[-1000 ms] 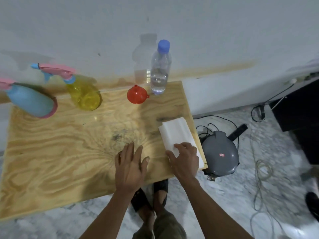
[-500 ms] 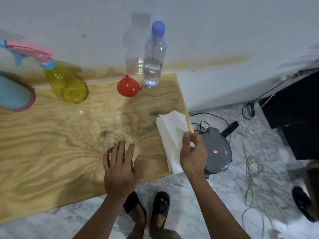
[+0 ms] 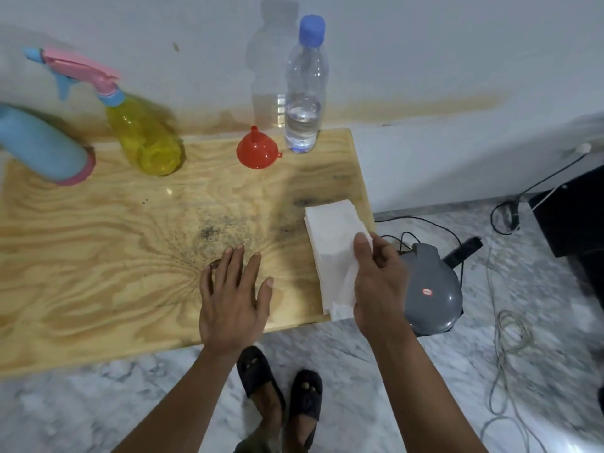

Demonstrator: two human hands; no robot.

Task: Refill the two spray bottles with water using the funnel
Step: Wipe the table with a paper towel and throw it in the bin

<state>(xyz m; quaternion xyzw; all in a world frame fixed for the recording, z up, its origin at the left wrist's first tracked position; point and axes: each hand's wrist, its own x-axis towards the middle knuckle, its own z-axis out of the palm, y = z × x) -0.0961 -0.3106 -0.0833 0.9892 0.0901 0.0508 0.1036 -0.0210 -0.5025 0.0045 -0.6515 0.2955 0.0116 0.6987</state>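
Note:
A yellow spray bottle (image 3: pixel 143 135) with a pink and blue trigger head stands at the back left of the wooden table (image 3: pixel 98 256). A blue spray bottle (image 3: pixel 42 145) with a pink base is at the far left, partly cut off. The red funnel (image 3: pixel 257 150) sits mouth down beside a clear water bottle (image 3: pixel 304 93) with a blue cap, about a third full. My left hand (image 3: pixel 233 295) rests flat on the table with fingers spread. My right hand (image 3: pixel 379 282) pinches the top sheet of a white tissue stack (image 3: pixel 330 230) at the table's right edge.
A grey appliance (image 3: pixel 431 289) with a black handle sits on the marble floor right of the table, with cables (image 3: pixel 506 338) trailing around it. A black cabinet (image 3: pixel 575 210) stands at the far right. My feet in dark sandals (image 3: pixel 281 384) are below the table's front edge.
My right hand has gone from lying on the tissue stack to its right edge and lifted a sheet between thumb and fingers. My left hand stayed flat on the table.

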